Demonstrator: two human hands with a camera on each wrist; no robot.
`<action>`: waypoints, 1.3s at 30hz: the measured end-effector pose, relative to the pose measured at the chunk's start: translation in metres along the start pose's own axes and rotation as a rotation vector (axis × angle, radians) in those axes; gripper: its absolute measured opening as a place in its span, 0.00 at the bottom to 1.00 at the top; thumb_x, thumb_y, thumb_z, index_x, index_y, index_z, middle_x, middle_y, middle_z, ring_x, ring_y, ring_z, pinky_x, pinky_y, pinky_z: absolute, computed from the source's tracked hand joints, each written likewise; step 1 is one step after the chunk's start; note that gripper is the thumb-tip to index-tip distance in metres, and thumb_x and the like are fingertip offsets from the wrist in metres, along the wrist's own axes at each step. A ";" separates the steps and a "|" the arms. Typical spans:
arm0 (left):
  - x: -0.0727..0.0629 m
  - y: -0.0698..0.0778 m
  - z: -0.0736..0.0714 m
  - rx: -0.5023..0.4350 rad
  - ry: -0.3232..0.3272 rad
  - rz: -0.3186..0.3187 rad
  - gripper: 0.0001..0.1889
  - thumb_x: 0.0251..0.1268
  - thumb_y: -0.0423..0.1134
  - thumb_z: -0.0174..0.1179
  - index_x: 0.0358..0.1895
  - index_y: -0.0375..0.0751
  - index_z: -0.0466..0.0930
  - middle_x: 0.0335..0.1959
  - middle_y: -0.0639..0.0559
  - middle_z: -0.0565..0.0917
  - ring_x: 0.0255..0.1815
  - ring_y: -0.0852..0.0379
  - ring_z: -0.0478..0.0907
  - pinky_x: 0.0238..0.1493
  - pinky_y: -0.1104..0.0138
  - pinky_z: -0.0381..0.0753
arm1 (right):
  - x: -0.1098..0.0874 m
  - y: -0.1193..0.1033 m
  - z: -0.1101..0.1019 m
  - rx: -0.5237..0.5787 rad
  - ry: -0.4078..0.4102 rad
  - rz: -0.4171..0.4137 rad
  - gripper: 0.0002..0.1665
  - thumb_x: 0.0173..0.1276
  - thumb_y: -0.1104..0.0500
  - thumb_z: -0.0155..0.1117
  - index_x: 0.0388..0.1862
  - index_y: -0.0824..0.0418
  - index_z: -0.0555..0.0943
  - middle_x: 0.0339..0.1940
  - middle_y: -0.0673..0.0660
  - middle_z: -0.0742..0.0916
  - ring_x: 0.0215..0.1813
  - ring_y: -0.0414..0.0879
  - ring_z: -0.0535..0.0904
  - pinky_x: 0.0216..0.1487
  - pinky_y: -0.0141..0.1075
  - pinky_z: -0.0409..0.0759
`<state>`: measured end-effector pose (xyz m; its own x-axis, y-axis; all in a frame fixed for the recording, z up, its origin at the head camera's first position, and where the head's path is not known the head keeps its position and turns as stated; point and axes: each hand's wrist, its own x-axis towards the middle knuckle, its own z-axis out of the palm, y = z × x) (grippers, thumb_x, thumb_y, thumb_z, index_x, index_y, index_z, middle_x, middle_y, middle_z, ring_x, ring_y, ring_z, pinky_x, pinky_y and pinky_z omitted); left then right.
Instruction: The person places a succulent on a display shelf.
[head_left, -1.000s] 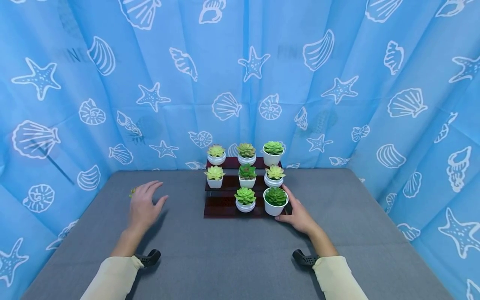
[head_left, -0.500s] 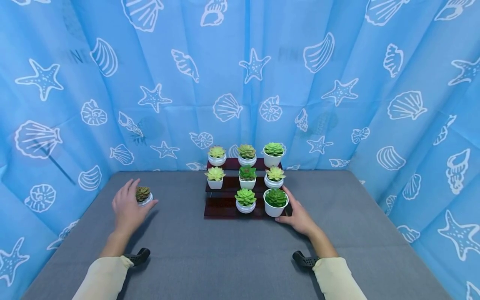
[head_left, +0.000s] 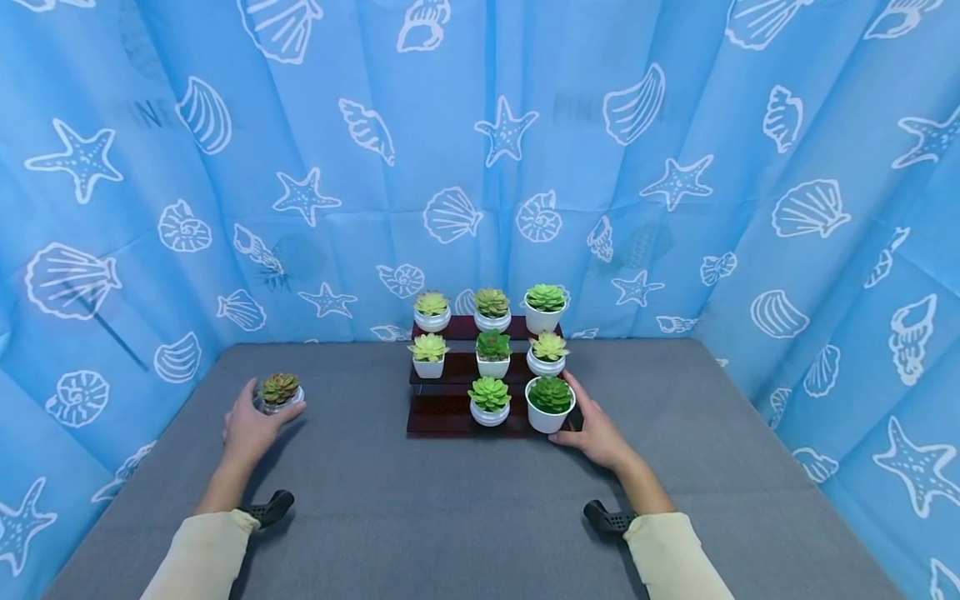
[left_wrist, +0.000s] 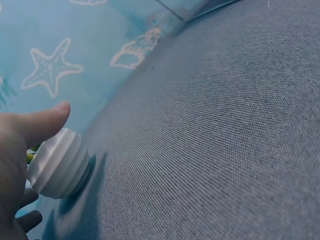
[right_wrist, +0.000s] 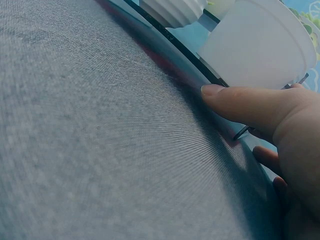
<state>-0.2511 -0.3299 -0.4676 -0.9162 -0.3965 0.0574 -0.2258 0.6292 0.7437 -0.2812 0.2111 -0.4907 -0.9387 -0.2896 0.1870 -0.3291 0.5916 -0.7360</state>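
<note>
A small potted succulent [head_left: 279, 389], reddish green in a white pot, stands at the left of the grey table. My left hand [head_left: 246, 429] is around it, thumb on the near side and fingers on the far left. In the left wrist view the ridged white pot [left_wrist: 60, 167] sits between the extended thumb and the fingers, with a gap under the thumb. My right hand [head_left: 597, 433] holds the right end of a dark red tiered shelf [head_left: 438, 417], thumb at its front edge beside a dark green succulent [head_left: 550, 398]. Its other fingers are partly hidden.
Several more succulents in white pots stand on the shelf's three tiers, one of them a light green succulent [head_left: 490, 395] on the bottom tier. Behind the grey tabletop [head_left: 450, 517] hangs a blue curtain [head_left: 480, 125] with white shells and starfish.
My left hand has shifted left and lowered around the potted succulent, which it covered almost wholly a second ago. The right hand and the shelf stay in place.
</note>
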 end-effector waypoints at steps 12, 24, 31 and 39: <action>-0.001 -0.002 0.000 0.021 0.029 -0.030 0.45 0.61 0.54 0.66 0.71 0.27 0.58 0.67 0.25 0.63 0.67 0.29 0.58 0.61 0.37 0.51 | 0.000 0.000 0.002 0.006 0.002 -0.009 0.64 0.52 0.56 0.78 0.80 0.51 0.48 0.74 0.67 0.63 0.69 0.68 0.61 0.63 0.66 0.58; -0.013 0.007 0.010 -0.046 0.001 0.023 0.43 0.60 0.51 0.68 0.69 0.25 0.61 0.63 0.26 0.69 0.63 0.32 0.66 0.60 0.42 0.65 | -0.001 0.000 0.000 0.017 0.005 -0.026 0.63 0.52 0.58 0.78 0.80 0.53 0.48 0.74 0.68 0.63 0.70 0.69 0.60 0.64 0.66 0.56; -0.027 0.018 0.024 -0.073 -0.033 0.090 0.41 0.59 0.52 0.68 0.68 0.28 0.65 0.57 0.29 0.74 0.56 0.37 0.72 0.53 0.46 0.71 | -0.001 -0.003 -0.001 0.000 -0.004 -0.004 0.63 0.53 0.57 0.78 0.80 0.52 0.48 0.75 0.67 0.63 0.69 0.69 0.61 0.64 0.66 0.58; -0.041 0.039 0.038 -0.127 -0.129 0.146 0.41 0.59 0.52 0.68 0.69 0.30 0.64 0.58 0.31 0.74 0.58 0.38 0.72 0.55 0.47 0.71 | 0.000 -0.002 0.000 0.003 0.001 0.004 0.64 0.53 0.57 0.78 0.80 0.52 0.48 0.74 0.67 0.63 0.68 0.68 0.61 0.63 0.66 0.59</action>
<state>-0.2353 -0.2638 -0.4657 -0.9727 -0.2136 0.0907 -0.0518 0.5810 0.8122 -0.2800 0.2098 -0.4895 -0.9402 -0.2865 0.1843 -0.3248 0.5906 -0.7387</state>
